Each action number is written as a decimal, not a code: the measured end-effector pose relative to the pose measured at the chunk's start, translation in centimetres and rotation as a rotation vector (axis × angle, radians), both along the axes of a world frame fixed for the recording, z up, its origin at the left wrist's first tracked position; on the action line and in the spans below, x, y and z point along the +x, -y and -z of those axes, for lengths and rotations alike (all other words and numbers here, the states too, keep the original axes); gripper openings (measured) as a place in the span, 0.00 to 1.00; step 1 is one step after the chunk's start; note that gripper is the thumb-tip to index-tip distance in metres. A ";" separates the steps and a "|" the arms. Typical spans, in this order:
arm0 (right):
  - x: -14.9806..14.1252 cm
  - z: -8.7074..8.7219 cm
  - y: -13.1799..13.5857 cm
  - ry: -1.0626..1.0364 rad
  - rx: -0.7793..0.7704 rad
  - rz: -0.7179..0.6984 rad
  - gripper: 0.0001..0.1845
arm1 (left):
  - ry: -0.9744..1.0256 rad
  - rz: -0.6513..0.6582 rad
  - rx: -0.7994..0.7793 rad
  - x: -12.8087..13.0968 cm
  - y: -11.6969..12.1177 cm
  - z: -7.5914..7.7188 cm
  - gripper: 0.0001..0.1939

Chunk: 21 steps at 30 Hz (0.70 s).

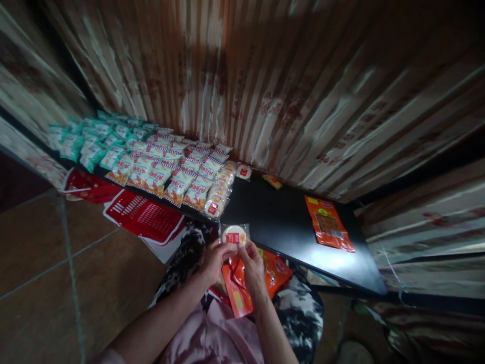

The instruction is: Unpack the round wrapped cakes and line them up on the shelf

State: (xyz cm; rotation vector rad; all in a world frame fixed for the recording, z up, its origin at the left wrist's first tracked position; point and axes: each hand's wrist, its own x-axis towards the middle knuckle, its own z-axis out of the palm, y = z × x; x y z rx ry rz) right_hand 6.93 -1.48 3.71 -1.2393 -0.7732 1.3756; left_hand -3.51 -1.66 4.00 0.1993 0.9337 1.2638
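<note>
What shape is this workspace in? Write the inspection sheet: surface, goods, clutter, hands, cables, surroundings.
Surface: black tabletop, glossy, glare toward right end.
Goods: green packets, white-and-orange packets, round packs grouped left to middle; orange bag farther right, second orange bag on the lap.
Clutter: small yellow packet near back edge.
Hands: left hand and right hand hold one clear-wrapped disc.
Cables: nothing seen clearly; pale strand at right.
Surroundings: pleated covering behind, tiled floor.
</note>
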 end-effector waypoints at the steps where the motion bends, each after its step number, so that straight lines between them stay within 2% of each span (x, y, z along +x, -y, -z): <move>1: 0.0 0.2 0.0 -0.004 -0.004 0.029 0.24 | 0.003 -0.004 -0.010 0.1 0.0 -0.1 0.14; 4: 0.1 1.0 -0.1 -0.003 -0.074 0.120 0.29 | -0.007 -0.018 -0.041 0.4 0.1 -0.5 0.16; 7: 0.3 1.4 -0.2 0.008 -0.123 0.157 0.30 | -0.108 0.012 -0.098 0.6 0.2 -1.2 0.16; 13: 0.9 1.7 -0.6 0.067 -0.155 0.265 0.41 | -0.177 0.018 -0.130 0.5 0.5 -2.3 0.20; 16: 1.6 2.2 -0.9 0.121 -0.155 0.224 0.42 | -0.199 -0.021 -0.093 0.3 0.3 -1.7 0.23; 21: 2.3 2.5 -1.4 0.174 -0.104 0.123 0.35 | -0.158 0.008 0.002 -0.2 -0.6 0.3 0.28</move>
